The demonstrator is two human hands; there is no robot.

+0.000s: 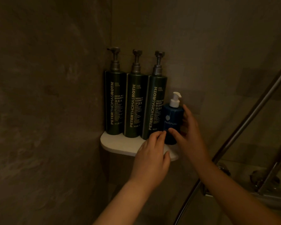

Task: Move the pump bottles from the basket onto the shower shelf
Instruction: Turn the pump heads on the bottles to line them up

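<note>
Head view, dim light: what stands on that corner shelf?

Pale, smooth slab with a rounded near edge, set where two mottled stone-like walls meet. Along its far side stand three tall, dark green cylinders in a touching row: shampoo bottle on the left, conditioner bottle in the middle, body-wash bottle on the right. Each has a grey metal-looking pump and white lettering running up its side.

And the small one?

Blue bottle, short and glossy, with rounded shoulders and a white plastic pump. It is upright at the right end of the shelf, just in front of the body-wash bottle.

Who has hold of it?

Right hand: thumb across the front low down, fingers curled round the right side, so it grips the bottle. Left hand lies over the shelf's near edge, fingers only gently bent, tips touching the bottle's lower left side without wrapping it.

Anything off to the right?

A slanted metal rail, thin and shiny, with chrome fittings lower down, too dark to make out.
</note>
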